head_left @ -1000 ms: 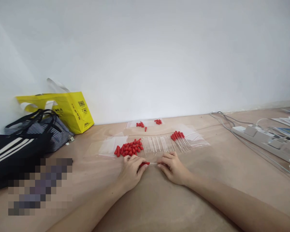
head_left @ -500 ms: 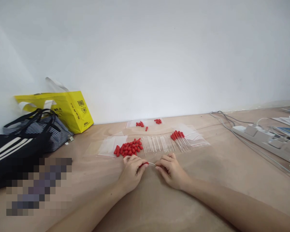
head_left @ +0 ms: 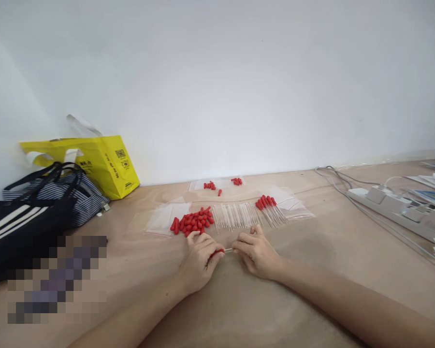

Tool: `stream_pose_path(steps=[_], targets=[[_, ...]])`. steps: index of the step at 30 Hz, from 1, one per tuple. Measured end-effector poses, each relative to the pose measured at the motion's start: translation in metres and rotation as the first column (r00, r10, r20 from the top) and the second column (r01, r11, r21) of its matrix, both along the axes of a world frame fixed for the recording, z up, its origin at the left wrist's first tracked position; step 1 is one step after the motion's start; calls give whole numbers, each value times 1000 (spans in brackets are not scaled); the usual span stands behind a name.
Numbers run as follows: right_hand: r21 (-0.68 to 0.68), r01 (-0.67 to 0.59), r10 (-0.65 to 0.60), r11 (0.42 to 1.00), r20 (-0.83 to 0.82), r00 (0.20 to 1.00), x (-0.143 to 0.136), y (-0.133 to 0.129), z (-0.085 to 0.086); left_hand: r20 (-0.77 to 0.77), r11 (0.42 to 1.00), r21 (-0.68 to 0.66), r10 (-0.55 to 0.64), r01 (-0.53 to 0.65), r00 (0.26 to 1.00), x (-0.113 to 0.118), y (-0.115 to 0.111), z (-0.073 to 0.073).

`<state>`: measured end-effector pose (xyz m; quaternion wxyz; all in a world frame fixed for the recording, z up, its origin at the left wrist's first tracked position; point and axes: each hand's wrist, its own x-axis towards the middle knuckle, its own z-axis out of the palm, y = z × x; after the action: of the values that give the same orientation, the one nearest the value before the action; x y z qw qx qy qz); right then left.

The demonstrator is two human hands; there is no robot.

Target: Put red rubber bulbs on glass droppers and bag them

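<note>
My left hand (head_left: 201, 258) pinches a red rubber dropper bulb (head_left: 219, 251), partly hidden by the fingers. From the bulb's mouth a thin clear dropper tube (head_left: 228, 250) runs across to my right hand (head_left: 257, 252), whose thumb and forefinger are closed on its other end. Just beyond my left hand lies a pile of loose red bulbs (head_left: 194, 221). A row of clear tubes (head_left: 237, 216) lies side by side beyond the gap between my hands. To its right rest several tubes with red bulbs on their ends (head_left: 270, 208).
Clear plastic bags (head_left: 168, 217) lie under and beside the parts. Another bag at the back holds small red bulbs (head_left: 209, 185). At left stand a yellow bag (head_left: 112, 166) and a black bag (head_left: 25, 232). A power strip (head_left: 391, 210) with cables lies at right.
My right hand has tilted slightly and its fingers have shifted on the tube. The bulb and my left hand have moved a little to the right.
</note>
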<state>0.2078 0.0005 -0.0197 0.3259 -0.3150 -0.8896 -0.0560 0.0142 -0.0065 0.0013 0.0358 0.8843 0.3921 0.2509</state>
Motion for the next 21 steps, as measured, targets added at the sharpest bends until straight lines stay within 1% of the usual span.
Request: stream_pose_path(steps=[7,14,18,21], targets=[[-6,1,-1,1000,-33,999,-5,-3,0,-18,998,65,-21,22,1000,0,-3,0],[3,-35,35,999,1,999,-7,0,-4,-36,997,64,-39,42,999,1,-4,-1],[6,-36,36,999,16,999,-6,1,-4,-44,998,42,-38,39,998,-1,-1,-1],[-18,-24,24,1000,2,1000,-4,3,-3,-25,999,39,-34,35,999,-3,1,0]])
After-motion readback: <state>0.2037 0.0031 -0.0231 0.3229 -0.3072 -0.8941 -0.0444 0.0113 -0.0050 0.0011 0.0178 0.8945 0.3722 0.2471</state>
